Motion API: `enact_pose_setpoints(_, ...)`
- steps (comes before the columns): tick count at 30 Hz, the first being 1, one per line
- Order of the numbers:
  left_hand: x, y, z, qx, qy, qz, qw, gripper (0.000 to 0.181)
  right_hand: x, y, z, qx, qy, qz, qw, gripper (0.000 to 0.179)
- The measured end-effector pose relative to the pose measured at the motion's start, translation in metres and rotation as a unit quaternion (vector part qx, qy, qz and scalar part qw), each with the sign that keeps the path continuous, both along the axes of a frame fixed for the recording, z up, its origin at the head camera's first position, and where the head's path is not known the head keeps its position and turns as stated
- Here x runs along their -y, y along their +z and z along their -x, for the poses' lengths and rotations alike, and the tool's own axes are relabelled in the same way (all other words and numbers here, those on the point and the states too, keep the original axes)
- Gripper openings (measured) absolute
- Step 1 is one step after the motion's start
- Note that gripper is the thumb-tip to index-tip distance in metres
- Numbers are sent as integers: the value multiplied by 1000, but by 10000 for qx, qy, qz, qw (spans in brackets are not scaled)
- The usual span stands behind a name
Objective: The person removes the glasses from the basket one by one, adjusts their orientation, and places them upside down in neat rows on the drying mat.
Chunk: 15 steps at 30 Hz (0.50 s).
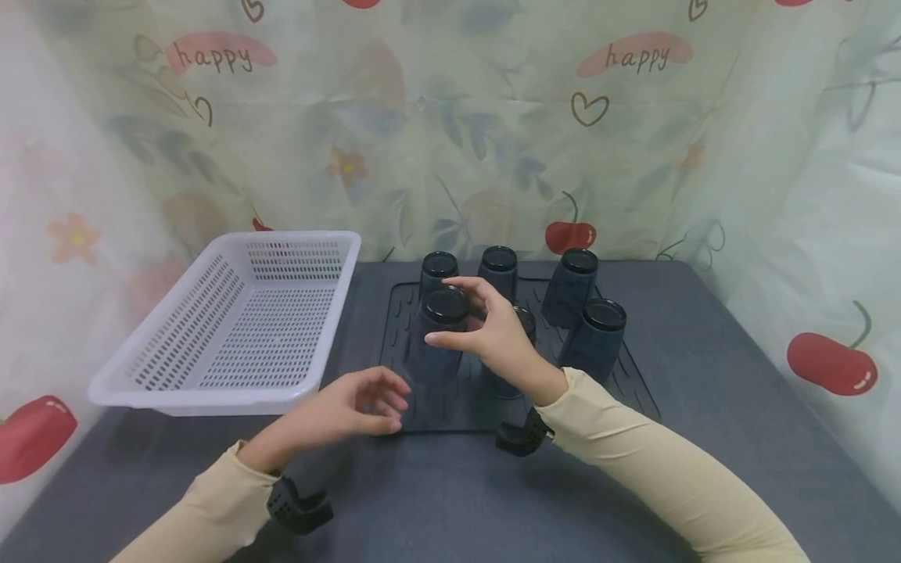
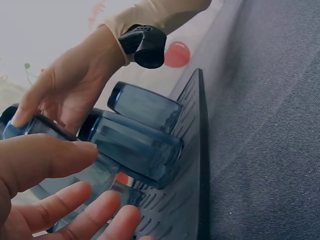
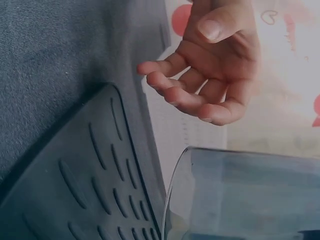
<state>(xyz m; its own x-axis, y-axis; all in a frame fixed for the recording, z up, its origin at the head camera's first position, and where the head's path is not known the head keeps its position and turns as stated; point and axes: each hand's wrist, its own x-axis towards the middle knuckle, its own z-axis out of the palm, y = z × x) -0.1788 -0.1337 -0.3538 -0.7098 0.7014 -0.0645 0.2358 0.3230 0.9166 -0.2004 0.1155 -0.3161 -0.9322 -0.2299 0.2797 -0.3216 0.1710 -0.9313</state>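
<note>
My right hand (image 1: 503, 332) grips an upside-down blue-tinted drinking glass (image 1: 435, 352) near its dark base, thumb on the near side and fingers behind. In the right wrist view that glass (image 3: 250, 192) has its rim close to the black ridged drying mat (image 3: 75, 185); I cannot tell whether they touch. Left of the mat's front, my left hand (image 1: 352, 407) hovers with loosely bent fingers, holding nothing. More upturned glasses stand on the mat: two behind (image 1: 498, 270), two at the right (image 1: 594, 340), and one partly hidden by my right hand (image 1: 524, 320).
A white plastic basket (image 1: 339, 313) with slotted walls sits on the left of the dark grey tablecloth (image 1: 450, 500), and no items show inside it. Printed curtains (image 1: 422, 156) hang behind and at both sides. Each wrist bears a black camera mount (image 1: 299, 508).
</note>
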Motion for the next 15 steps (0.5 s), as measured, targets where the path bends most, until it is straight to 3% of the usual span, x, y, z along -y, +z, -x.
enact_pose_setpoints(6, 0, -6, 1, 58, -230, -13, 9997, 41, 9, -9, 3, 165, -107, -215, 9996, 73)
enact_pose_setpoints(15, 1, -7, -1, 197, -213, 92, 9995, 43, 19, -25, 11, 276, -223, -220, 9991, 72)
